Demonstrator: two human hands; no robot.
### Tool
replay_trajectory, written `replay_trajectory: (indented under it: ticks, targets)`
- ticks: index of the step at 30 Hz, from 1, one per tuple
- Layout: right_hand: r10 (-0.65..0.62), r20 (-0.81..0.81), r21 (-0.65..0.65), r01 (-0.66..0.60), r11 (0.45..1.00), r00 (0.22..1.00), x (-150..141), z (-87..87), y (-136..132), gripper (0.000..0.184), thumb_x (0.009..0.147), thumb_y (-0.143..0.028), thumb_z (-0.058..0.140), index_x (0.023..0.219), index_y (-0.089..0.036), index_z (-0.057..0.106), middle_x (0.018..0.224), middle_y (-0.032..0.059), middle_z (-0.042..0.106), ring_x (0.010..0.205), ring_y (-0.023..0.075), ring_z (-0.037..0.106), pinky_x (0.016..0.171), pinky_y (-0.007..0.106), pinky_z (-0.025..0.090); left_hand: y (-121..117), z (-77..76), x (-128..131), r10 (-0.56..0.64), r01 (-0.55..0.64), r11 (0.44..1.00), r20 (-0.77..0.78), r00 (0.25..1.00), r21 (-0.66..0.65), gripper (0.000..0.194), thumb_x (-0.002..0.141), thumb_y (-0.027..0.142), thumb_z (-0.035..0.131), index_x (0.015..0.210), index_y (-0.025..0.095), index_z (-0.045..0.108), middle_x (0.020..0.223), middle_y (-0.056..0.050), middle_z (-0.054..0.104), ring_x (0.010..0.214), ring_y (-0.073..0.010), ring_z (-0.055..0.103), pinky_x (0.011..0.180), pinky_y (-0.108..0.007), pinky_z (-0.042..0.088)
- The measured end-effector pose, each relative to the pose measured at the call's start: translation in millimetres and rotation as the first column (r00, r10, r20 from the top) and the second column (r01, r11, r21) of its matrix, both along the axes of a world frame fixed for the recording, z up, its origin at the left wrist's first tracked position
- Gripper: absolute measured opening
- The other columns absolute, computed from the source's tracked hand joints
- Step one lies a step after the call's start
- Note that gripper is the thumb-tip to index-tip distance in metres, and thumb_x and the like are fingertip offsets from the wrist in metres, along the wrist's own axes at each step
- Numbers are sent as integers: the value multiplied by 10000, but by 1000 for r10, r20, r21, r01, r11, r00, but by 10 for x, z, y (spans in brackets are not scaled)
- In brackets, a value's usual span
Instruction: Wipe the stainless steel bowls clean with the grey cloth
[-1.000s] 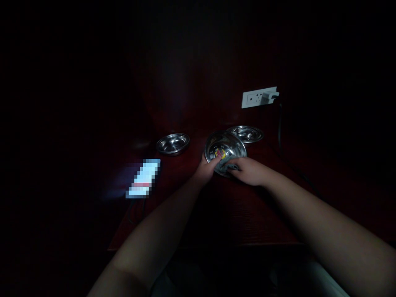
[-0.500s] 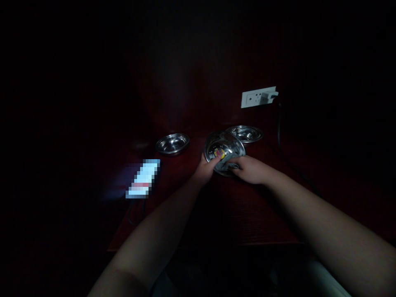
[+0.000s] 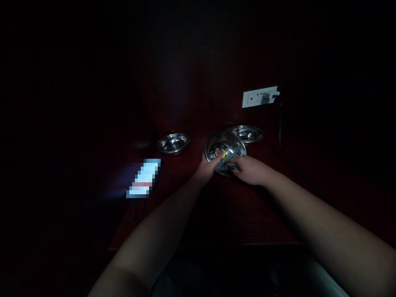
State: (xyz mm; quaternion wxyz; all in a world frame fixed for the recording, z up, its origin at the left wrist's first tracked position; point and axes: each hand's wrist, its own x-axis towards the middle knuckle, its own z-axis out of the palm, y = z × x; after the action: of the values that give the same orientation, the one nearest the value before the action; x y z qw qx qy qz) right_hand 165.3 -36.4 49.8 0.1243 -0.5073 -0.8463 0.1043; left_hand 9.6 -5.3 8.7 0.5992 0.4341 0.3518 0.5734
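Note:
A shiny steel bowl [image 3: 227, 142] with a round yellow and red sticker inside is tilted toward me above the dark red table [image 3: 235, 218]. My left hand [image 3: 206, 168] is closed on its near left rim, thumb inside by the sticker and the other fingers hidden behind the wall. Bunched in my right hand [image 3: 252, 170] is a grey cloth [image 3: 228, 163], pressed to the inner wall at the bowl's near right side. Part of the cloth is covered by the fingers.
One steel bowl [image 3: 173, 144] stands at the back left, another steel dish [image 3: 249, 134] behind the held bowl. A lit phone [image 3: 144, 179] with a cable lies at the left. The wall socket [image 3: 260, 97] holds a plug whose cord hangs down at the right.
Almost nothing differs. The whole view has shifted by a few pixels, while both hands, the bowl and the cloth keep nearly the same pose.

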Motion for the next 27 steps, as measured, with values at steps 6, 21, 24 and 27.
replay_trajectory:
  ticks: [6,21,24,27]
  targets:
    - [-96,71,29,94,995,993,16,-20,30,328,771,-225,466,1052,-171,625,956,126,668,853,224,618,757,309,436,-52,53,-1,1,-2,1000,-18,1000,-30,607,646,245,714,1195,212,458,1246,-90,560,1163,-253,518,1008,-432,389]
    - [119,-126,-65,-128,990,985,11,-1,-17,280,787,-195,460,995,-197,647,1002,48,679,877,185,614,820,283,444,16,-34,-22,-1,1,999,-12,1000,36,590,652,251,706,1191,203,471,1214,-91,583,1145,-245,531,1007,-421,390]
    - [144,-155,-65,-156,986,977,16,-11,-20,281,794,-198,461,1008,-198,644,1045,44,668,922,183,605,862,292,434,24,-44,-19,3,-2,999,-11,1000,48,580,654,254,703,1184,198,475,1233,-97,570,1139,-249,535,998,-420,397]
    - [171,-171,-67,-184,981,970,17,-10,-24,284,806,-204,459,1028,-204,637,1057,41,663,940,182,602,884,302,427,34,-52,-17,20,-19,998,-16,1000,57,583,646,253,708,1179,195,480,1232,-98,571,1137,-252,536,996,-420,398]
